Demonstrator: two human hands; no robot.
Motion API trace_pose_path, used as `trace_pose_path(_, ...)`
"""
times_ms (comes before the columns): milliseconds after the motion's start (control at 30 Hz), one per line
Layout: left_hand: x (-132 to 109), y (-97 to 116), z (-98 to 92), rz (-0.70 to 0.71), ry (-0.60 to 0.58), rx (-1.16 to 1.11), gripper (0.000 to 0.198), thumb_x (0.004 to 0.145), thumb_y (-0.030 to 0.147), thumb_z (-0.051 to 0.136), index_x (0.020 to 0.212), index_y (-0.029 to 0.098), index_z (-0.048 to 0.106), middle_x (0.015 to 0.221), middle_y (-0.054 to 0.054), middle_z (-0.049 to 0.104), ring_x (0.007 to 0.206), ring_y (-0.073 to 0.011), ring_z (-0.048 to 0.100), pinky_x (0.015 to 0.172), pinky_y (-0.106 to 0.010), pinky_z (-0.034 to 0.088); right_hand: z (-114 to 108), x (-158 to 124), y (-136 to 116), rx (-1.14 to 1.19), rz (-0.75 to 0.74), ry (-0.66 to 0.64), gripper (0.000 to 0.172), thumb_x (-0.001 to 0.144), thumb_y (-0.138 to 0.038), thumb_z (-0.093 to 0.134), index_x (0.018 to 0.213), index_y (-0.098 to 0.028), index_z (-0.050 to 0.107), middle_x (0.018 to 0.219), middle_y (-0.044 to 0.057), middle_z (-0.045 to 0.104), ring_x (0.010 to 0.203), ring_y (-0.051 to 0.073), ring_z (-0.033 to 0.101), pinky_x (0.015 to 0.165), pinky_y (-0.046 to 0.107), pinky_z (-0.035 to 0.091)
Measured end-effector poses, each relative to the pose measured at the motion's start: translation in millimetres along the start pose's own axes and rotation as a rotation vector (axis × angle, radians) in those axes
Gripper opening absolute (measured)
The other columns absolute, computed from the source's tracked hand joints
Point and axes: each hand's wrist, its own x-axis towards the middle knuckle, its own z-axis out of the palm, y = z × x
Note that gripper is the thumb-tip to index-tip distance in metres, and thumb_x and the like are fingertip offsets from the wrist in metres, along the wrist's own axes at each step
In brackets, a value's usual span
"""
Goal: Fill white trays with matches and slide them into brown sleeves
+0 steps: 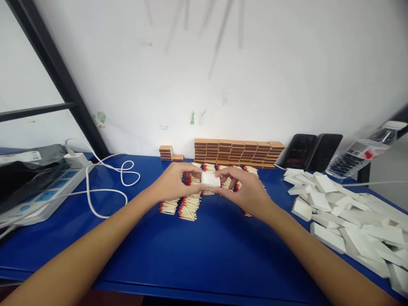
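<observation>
A small white matchbox tray (211,179) is pinched between my two hands above the blue table. My left hand (174,182) grips its left end with thumb and fingers. On its right end, my right hand (247,187) does the same. Whether anything lies inside the tray I cannot tell. Beneath and behind the hands lie bundles of red-tipped matches (190,207) in rows, partly hidden by my fingers. More white trays (320,199) are heaped loosely on the right.
Brown matchboxes (237,152) are stacked against the wall, with a smaller stack (166,152) to their left. Two phones (298,151) and a plastic bottle (358,155) lean at the back right. A power strip (47,193) and white cable (91,191) occupy the left.
</observation>
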Motion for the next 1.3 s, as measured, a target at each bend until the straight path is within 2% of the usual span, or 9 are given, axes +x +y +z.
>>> trace_pose_path(167, -0.7, 0.2, 1.6, 0.015, -0.008, 0.029, 0.032, 0.084, 0.034, 0.085, 0.113, 0.021, 0.08, 0.107, -0.004, 0.081, 0.096, -0.0202, 0.073, 0.086, -0.033, 0.056, -0.4, -0.6, 1.6, -0.016, -0.016, -0.032, 0.034, 0.09, -0.045, 0.081, 0.115, -0.024, 0.071, 0.103, 0.005, 0.079, 0.071, 0.016, 0.066, 0.064, 0.029, 0.052)
trace_pose_path(267, -0.2, -2.5, -1.0, 0.035, 0.008, 0.068, 0.029, 0.085, 0.035, 0.085, 0.11, 0.022, 0.08, 0.105, -0.003, 0.081, 0.092, -0.0187, 0.072, 0.085, -0.033, 0.054, -9.7, 0.5, 8.0, -0.064, -0.007, -0.073, 0.036, 0.087, -0.045, 0.084, 0.113, -0.024, 0.072, 0.098, 0.004, 0.077, 0.067, 0.015, 0.062, 0.064, 0.029, 0.051)
trace_pose_path(333, 1.0, -6.5, -4.1, 0.015, 0.066, 0.114, 0.027, 0.086, 0.035, 0.084, 0.108, 0.022, 0.08, 0.1, -0.003, 0.081, 0.089, -0.0178, 0.07, 0.082, -0.033, 0.053, -20.2, 2.3, 14.8, -0.119, 0.017, -0.152, 0.025, 0.087, -0.041, 0.083, 0.101, -0.023, 0.074, 0.089, 0.003, 0.074, 0.068, 0.016, 0.061, 0.064, 0.03, 0.049)
trace_pose_path(400, 2.4, -11.2, -7.1, -0.028, 0.11, 0.152, 0.022, 0.087, 0.034, 0.082, 0.105, 0.021, 0.081, 0.095, -0.003, 0.08, 0.085, -0.0175, 0.069, 0.078, -0.032, 0.053, -30.5, 4.5, 22.1, -0.146, 0.037, -0.31, 0.013, 0.091, -0.035, 0.076, 0.086, -0.023, 0.077, 0.083, 0.004, 0.073, 0.071, 0.017, 0.062, 0.066, 0.03, 0.048)
trace_pose_path(533, 3.6, -15.9, -7.2, -0.053, 0.101, 0.162, 0.019, 0.088, 0.035, 0.08, 0.101, 0.021, 0.08, 0.093, -0.003, 0.08, 0.084, -0.0176, 0.07, 0.075, -0.032, 0.053, -38.6, 6.7, 30.7, -0.156, 0.099, -0.484, 0.013, 0.089, -0.031, 0.073, 0.084, -0.023, 0.082, 0.085, 0.006, 0.075, 0.074, 0.02, 0.065, 0.067, 0.032, 0.049)
trace_pose_path(733, 1.8, -10.0, -1.2, 0.038, 0.085, 0.218, 0.028, 0.09, 0.035, 0.079, 0.115, 0.023, 0.077, 0.093, -0.003, 0.079, 0.084, -0.0179, 0.072, 0.076, -0.033, 0.056, -33.0, 6.0, 28.9, -0.164, 0.144, -0.487, 0.007, 0.083, -0.027, 0.074, 0.081, -0.022, 0.078, 0.078, 0.004, 0.073, 0.071, 0.02, 0.062, 0.063, 0.031, 0.045)
trace_pose_path(933, 0.3, -8.5, -1.6, 0.058, 0.083, 0.266, 0.025, 0.092, 0.036, 0.078, 0.113, 0.023, 0.076, 0.096, -0.002, 0.079, 0.088, -0.0193, 0.072, 0.081, -0.034, 0.055, -31.7, 3.2, 32.9, -0.173, 0.18, -0.542, 0.01, 0.085, -0.023, 0.069, 0.08, -0.021, 0.077, 0.079, 0.004, 0.073, 0.071, 0.019, 0.063, 0.063, 0.031, 0.045)
trace_pose_path(1100, -1.1, -8.9, 2.0, 0.056, 0.048, 0.299, 0.02, 0.092, 0.036, 0.078, 0.104, 0.021, 0.074, 0.097, -0.003, 0.078, 0.091, -0.0208, 0.072, 0.082, -0.035, 0.053, -29.5, 1.7, 34.4, -0.189, 0.173, -0.528, 0.007, 0.084, -0.022, 0.069, 0.087, -0.021, 0.076, 0.075, 0.002, 0.069, 0.067, 0.017, 0.059, 0.06, 0.029, 0.041)
trace_pose_path(1300, -1.2, -6.2, 3.2, 0.061, 0.016, 0.311, 0.021, 0.093, 0.037, 0.077, 0.106, 0.021, 0.074, 0.096, -0.003, 0.077, 0.09, -0.0209, 0.07, 0.082, -0.036, 0.051, -29.3, 2.3, 31.6, -0.159, 0.21, -0.54, 0.008, 0.087, -0.024, 0.068, 0.086, -0.021, 0.075, 0.071, 0.001, 0.067, 0.064, 0.016, 0.057, 0.058, 0.029, 0.04)
